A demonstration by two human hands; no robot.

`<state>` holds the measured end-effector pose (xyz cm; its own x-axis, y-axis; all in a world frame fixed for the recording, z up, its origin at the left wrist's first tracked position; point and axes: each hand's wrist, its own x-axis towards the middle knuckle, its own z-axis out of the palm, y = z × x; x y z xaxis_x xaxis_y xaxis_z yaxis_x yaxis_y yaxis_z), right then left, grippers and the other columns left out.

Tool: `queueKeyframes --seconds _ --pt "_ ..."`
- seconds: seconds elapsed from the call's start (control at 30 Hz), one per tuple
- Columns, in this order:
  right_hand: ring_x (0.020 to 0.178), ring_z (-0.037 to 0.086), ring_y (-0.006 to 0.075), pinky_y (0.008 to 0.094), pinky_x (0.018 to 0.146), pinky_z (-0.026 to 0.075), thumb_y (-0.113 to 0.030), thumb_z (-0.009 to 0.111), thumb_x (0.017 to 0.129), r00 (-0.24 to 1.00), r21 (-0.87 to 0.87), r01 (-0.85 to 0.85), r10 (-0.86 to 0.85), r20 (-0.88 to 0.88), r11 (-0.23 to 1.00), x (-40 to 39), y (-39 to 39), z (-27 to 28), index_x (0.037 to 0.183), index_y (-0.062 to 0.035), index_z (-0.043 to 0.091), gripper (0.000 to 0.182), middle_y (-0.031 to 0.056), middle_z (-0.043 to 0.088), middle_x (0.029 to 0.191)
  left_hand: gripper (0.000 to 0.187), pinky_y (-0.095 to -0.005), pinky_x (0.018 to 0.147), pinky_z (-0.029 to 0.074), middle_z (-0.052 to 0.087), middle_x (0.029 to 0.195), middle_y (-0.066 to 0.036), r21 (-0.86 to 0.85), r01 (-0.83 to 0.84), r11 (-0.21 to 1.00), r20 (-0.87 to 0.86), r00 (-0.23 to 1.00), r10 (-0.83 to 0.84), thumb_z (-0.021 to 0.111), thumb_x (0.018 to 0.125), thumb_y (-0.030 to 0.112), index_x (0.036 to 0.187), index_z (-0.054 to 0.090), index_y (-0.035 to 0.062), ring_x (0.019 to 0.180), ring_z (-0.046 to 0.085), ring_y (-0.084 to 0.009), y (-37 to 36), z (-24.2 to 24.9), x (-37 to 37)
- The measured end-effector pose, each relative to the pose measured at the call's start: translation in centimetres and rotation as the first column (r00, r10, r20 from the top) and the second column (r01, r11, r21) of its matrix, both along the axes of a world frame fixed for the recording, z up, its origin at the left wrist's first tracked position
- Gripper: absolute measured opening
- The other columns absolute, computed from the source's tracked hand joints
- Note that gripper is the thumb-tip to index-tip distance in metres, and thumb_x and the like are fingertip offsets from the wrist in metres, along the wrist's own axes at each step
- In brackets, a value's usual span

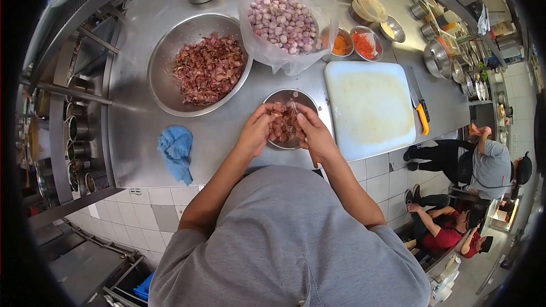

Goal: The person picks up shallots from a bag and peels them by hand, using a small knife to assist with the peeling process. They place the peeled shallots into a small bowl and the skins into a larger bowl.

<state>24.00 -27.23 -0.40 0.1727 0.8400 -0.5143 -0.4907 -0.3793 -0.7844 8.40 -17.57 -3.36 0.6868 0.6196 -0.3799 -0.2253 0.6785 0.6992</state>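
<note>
Centre of frame, head view: left hand [257,129] and right hand [313,135] meet over small steel bowl [284,98], fingertips of both pinched on one shallot [282,120] between them. Shallot equally near both hands; long axis not readable. Upper left of it: big bowl of skins [200,68]. Above: bag of peeled shallots [284,23]. Right: cutting board [369,105].

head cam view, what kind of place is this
Most likely a commercial kitchen: a long stainless steel counter, a large metal bowl of peelings, a bag of peeled shallots, and a white cutting board with a knife beside it.
</note>
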Motion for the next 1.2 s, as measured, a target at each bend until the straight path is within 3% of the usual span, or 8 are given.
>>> queueKeyframes --seconds 0.13,0.47,0.57,0.73,0.83,0.97,1.13,1.2 --pt "0.062 0.037 0.0041 0.0192 0.048 0.028 -0.028 0.051 0.102 0.997 -0.091 -0.063 0.068 0.048 0.994 -0.6 0.0 0.5 0.151 -0.0183 0.031 0.054 -0.005 0.045 0.078 0.017 -0.0192 0.05 0.039 0.059 0.086 -0.001 0.002 0.072 0.997 0.001 0.997 -0.072 0.051 0.094 0.011 0.109 0.058 0.0085 0.062 0.054 -0.0081 0.2 -1.7 -0.2" --pt "0.063 0.036 0.0028 0.0199 0.047 0.028 -0.024 0.052 0.101 0.991 0.025 -0.125 0.123 0.056 0.992 -0.7 -0.9 1.1 0.148 -0.0187 0.038 0.049 -0.0049 0.049 0.08 0.027 -0.0218 0.063 0.053 0.066 0.105 -0.006 0.092 -0.036 0.995 0.055 0.998 0.031 0.063 0.093 0.006 0.119 0.057 0.0055 0.08 0.064 -0.01 -0.2 -1.0 0.5" --pt "0.069 0.045 0.003 0.0198 0.052 0.035 -0.019 0.053 0.101 0.984 0.036 -0.172 0.169 0.063 0.984 -0.5 -0.9 1.9 0.147 -0.0156 0.04 0.048 -0.0025 0.057 0.089 0.027 -0.0224 0.066 0.054 0.066 0.106 -0.007 0.104 -0.022 0.994 0.088 0.996 0.013 0.064 0.092 0.005 0.118 0.059 0.0046 0.082 0.064 -0.0106 -0.1 -1.2 0.0" --pt "0.09 0.059 0.0099 0.024 0.077 0.049 -0.01 0.055 0.099 0.923 0.119 -0.236 0.184 0.339 0.964 -0.9 -0.8 3.0 0.139 -0.0061 0.044 0.042 0.003 0.061 0.103 0.021 -0.0257 0.072 0.053 0.067 0.106 -0.006 0.152 -0.041 0.988 0.088 0.996 0.028 0.064 0.091 0.005 0.112 0.062 0.0027 0.087 0.063 -0.0125 -0.5 -0.6 -0.3" --pt "0.089 0.06 0.011 0.026 0.079 0.05 -0.009 0.054 0.099 0.924 0.269 -0.234 0.127 0.361 0.934 -0.9 -0.8 -0.5 0.133 -0.0047 0.046 0.035 0.0039 0.062 0.103 0.02 -0.0265 0.074 0.053 0.067 0.105 -0.006 0.202 -0.041 0.979 0.095 0.995 0.022 0.064 0.091 0.002 0.111 0.062 0.0024 0.089 0.063 -0.0128 -0.7 -0.4 -0.4" --pt "0.088 0.061 0.0108 0.024 0.074 0.05 -0.01 0.053 0.099 0.901 0.264 -0.216 0.087 0.426 0.94 -1.1 -0.7 0.3 0.124 -0.0041 0.05 0.025 0.0038 0.063 0.101 0.021 -0.0267 0.076 0.054 0.066 0.104 -0.006 0.279 -0.024 0.96 0.118 0.993 -0.01 0.064 0.09 0.0 0.11 0.062 0.0023 0.091 0.063 -0.0122 -1.2 -0.8 -0.2" --pt "0.066 0.046 0.0046 0.0173 0.048 0.035 -0.021 0.05 0.102 0.994 0.132 -0.032 0.045 -0.096 0.991 -0.9 -0.8 1.1 0.115 -0.0119 0.053 0.016 -0.0024 0.052 0.079 0.023 -0.0254 0.071 0.051 0.067 0.104 -0.005 0.222 -0.055 0.974 0.09 0.995 0.036 0.062 0.091 0.001 0.114 0.063 0.0027 0.086 0.062 -0.0115 -1.3 -0.8 0.2" --pt "0.063 0.042 0.0046 0.0171 0.046 0.032 -0.023 0.05 0.102 0.987 0.113 -0.021 0.038 -0.156 0.993 -1.0 -0.6 1.2 0.115 -0.0132 0.053 0.017 -0.0031 0.048 0.077 0.025 -0.0244 0.067 0.051 0.067 0.103 -0.005 0.188 -0.075 0.979 0.081 0.995 0.06 0.061 0.092 0.001 0.116 0.063 0.0031 0.082 0.062 -0.0112 -1.3 -0.9 0.2"
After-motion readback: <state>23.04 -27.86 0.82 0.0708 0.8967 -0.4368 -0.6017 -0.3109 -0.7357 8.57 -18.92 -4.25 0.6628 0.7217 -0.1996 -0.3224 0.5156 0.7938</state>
